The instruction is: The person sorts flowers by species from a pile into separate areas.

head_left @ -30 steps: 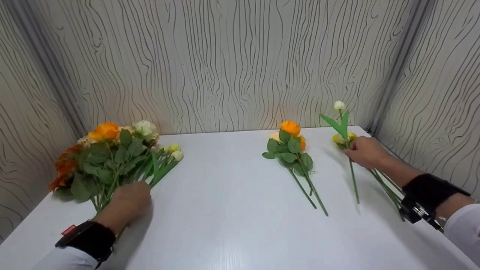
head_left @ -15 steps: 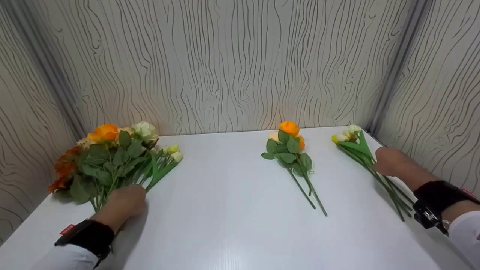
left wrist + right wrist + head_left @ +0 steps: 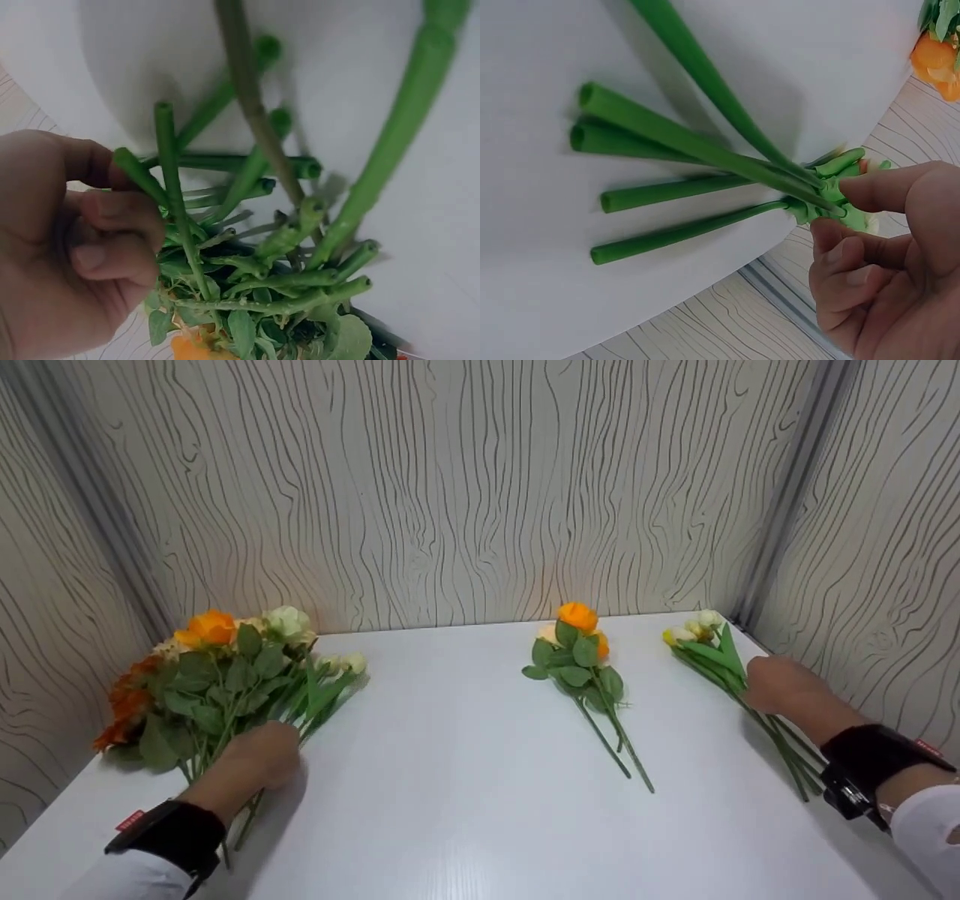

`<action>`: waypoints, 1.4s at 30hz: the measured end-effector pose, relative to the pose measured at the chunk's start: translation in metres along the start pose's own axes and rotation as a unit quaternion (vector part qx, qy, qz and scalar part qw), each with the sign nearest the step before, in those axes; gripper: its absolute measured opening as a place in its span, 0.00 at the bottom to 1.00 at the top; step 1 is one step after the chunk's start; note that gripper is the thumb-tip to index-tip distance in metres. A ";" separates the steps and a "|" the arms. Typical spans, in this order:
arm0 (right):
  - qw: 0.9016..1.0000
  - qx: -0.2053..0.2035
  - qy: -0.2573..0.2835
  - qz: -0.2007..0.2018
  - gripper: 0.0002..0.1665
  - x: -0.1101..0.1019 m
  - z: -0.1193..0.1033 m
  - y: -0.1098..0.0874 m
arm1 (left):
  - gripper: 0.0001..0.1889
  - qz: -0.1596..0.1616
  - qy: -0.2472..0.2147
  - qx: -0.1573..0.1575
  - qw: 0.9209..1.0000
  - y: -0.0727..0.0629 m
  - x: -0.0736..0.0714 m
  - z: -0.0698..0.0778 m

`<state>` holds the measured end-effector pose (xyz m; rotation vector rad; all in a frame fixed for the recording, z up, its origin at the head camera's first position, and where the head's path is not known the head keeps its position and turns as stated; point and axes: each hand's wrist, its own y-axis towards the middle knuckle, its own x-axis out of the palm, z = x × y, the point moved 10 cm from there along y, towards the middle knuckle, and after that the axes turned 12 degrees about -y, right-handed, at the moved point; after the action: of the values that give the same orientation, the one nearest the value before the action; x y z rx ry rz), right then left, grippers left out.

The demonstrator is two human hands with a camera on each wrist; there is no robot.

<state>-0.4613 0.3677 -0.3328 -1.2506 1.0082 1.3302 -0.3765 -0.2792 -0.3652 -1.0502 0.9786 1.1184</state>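
At the left, my left hand is low over a large heap of flowers. In the left wrist view its thumb and index finger pinch a green tulip stem, with the other fingers curled. My right hand is at the right, beside a small bunch of white and yellow tulips. In the right wrist view the right thumb and index finger stand apart beside the tulip leaves, with a stem running toward the gap. The other right fingers are loosely curled.
Between the hands, several orange and cream roses with leafy stems lie on the white table. Wood-patterned panels rise behind and at both sides. Several cut stem ends jut from the left heap toward the left wrist camera.
My right hand has lowered a raised white tulip to the right bunch and shifted slightly right. Near my left hand, tulip heads and leaves have shifted, and a yellow head no longer shows.
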 end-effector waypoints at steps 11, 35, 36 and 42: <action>0.958 -0.045 0.050 0.279 0.13 -0.071 -0.089 -0.011 | 0.09 0.131 -0.096 0.066 0.985 -0.005 -0.039 0.064; 0.809 -0.246 0.529 0.073 0.13 -0.061 -0.334 -0.069 | 0.15 0.053 -0.196 0.221 0.954 -0.048 0.019 0.234; 0.812 -0.244 0.524 0.078 0.13 -0.061 -0.331 -0.068 | 0.17 0.054 -0.182 0.215 0.958 -0.047 0.020 0.230; 0.831 -0.217 0.497 0.121 0.13 -0.066 -0.295 -0.059 | 0.22 0.092 -0.118 0.189 0.971 -0.039 0.013 0.193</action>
<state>-0.3613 0.0783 -0.2970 -2.3500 1.6646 1.0858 -0.3211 -0.0931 -0.3289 -0.5147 1.0587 1.1211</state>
